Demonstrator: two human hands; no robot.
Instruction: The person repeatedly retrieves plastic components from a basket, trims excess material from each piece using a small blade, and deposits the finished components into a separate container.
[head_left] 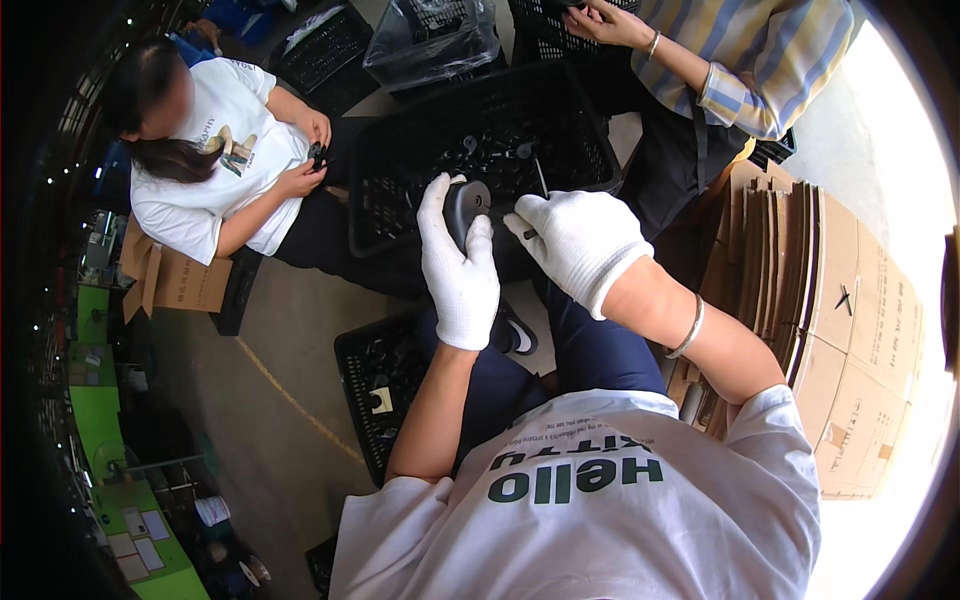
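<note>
My left hand [459, 275], in a white knitted glove, grips a round black plastic part [466, 208] with a small hole at its centre. Thumb and fingers wrap its edges, and its flat face is turned toward my right hand. The white-gloved right hand [585, 240] is closed round a thin metal tool [541, 174], whose slender shaft sticks up past the fingers. A small dark end shows under the fingertips; the rest of the tool is hidden. A narrow gap separates this hand from the black part. Both hands are above the near edge of a large black crate [375, 160] holding many black parts.
A person in white [240, 150] sits at left, handling a small black piece. Another in a striped shirt [740, 60] works at the far right. Flattened cardboard boxes [840, 320] stack up at right. A second black crate [345, 360] stands beside my left leg; a plastic-lined crate [430, 50] is behind.
</note>
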